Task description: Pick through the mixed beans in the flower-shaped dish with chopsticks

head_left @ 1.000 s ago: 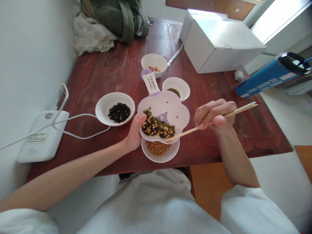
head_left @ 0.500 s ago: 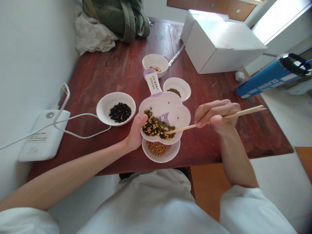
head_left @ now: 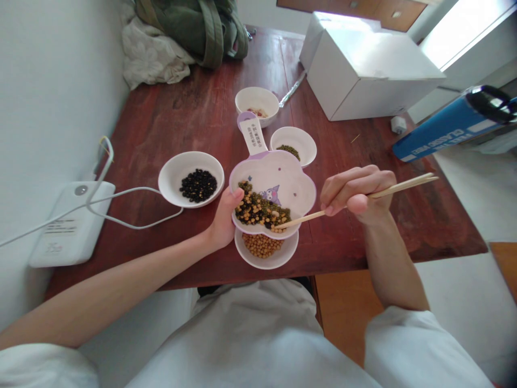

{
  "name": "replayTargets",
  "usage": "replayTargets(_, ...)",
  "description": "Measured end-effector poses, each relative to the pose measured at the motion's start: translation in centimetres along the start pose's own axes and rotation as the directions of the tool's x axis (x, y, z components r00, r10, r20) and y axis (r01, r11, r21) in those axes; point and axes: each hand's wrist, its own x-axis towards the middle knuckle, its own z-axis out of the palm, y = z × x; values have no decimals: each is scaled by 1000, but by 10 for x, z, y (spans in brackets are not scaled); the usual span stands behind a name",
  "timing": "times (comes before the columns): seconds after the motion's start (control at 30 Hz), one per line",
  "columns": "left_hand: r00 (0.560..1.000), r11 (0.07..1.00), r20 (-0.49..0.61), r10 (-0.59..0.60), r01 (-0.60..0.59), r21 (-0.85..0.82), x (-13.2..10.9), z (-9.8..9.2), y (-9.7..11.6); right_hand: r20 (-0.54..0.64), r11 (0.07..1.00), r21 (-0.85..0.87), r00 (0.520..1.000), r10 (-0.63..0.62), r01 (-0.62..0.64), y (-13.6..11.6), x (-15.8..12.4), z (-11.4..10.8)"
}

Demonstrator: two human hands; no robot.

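Observation:
My left hand [head_left: 223, 221] is shut on the left rim of a white flower-shaped plate [head_left: 285, 180] with a purple edge and a cartoon print. The plate's labelled handle [head_left: 253, 134] points away from me. A mix of black, green and yellow beans [head_left: 258, 207] lies on its left half. My right hand [head_left: 356, 194] grips wooden chopsticks [head_left: 311, 216], whose tips rest in the beans. Under the plate's near edge sits a white bowl of yellow soybeans [head_left: 262, 246]. White bowls of black beans [head_left: 197, 185], mung beans [head_left: 293, 144] and pale beans [head_left: 257, 105] stand close by.
The bowls stand on a red-brown wooden table [head_left: 177, 118] beside a white wall. A white device with a cable [head_left: 72, 223] lies at the left, a white box [head_left: 371, 70] at the back right, a blue bottle [head_left: 448, 123] at the right, and a green bag [head_left: 197, 32] behind.
The chopstick tips have shifted slightly among the beans, and my right hand has moved a little with them. The plate stays in my left hand.

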Motion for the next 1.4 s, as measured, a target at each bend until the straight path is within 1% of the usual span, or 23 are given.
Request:
replayTargets(0.13, 1000, 1000, 10, -8, 8, 0, 0, 1, 1, -3, 1000, 22, 1000, -7, 7, 1, -1, -1)
replayTargets(0.33, 1000, 1000, 28, 11, -11, -8, -1, 3, 1, -3, 999, 35, 1000, -7, 8, -2, -1, -3)
replayTargets(0.4, 999, 1000, 30, 20, -20, -7, -1, 3, 2, -3, 999, 49, 1000, -20, 20, -2, 0, -3)
replayTargets(0.5, 1000, 1000, 30, 3, -2, -16, -1, 4, 3, -5, 995, 85, 999, -49, 50, 1, -2, -2)
replayTargets(0.6, 1000, 999, 22, -18, 19, -30, -1, 4, 3, -59, 992, 102, 996, -66, 71, 5, -6, -3)
replayTargets(0.73, 1000, 1000, 19, -5, 6, -28, -1, 4, 2, -125, 1000, 2, 992, -17, 17, 5, -8, -5)
replayTargets(0.87, 1000, 1000, 26, -2, 2, -24, -1, 2, 1, -93, 998, -56, 995, 29, -34, -1, -5, -4)
replayTargets(1.0, 1000, 1000, -6, -17, 16, -22, -1, 1, 0, -38, 997, -62, 998, 43, -45, -4, -3, 0)
replayTargets(1.13, 1000, 1000, -21, -4, 4, -4, -1, -1, 0, -33, 997, -60, 998, 47, -49, -3, -3, 1)
replayTargets(1.27, 1000, 1000, -14, -10, 10, 0, -1, -1, 0, -29, 999, -26, 999, 35, -36, -2, -3, 1)
replayTargets(1.4, 1000, 1000, 3, 5, -5, -4, 0, 1, 1, -35, 999, -30, 999, 37, -38, -2, -2, 2)
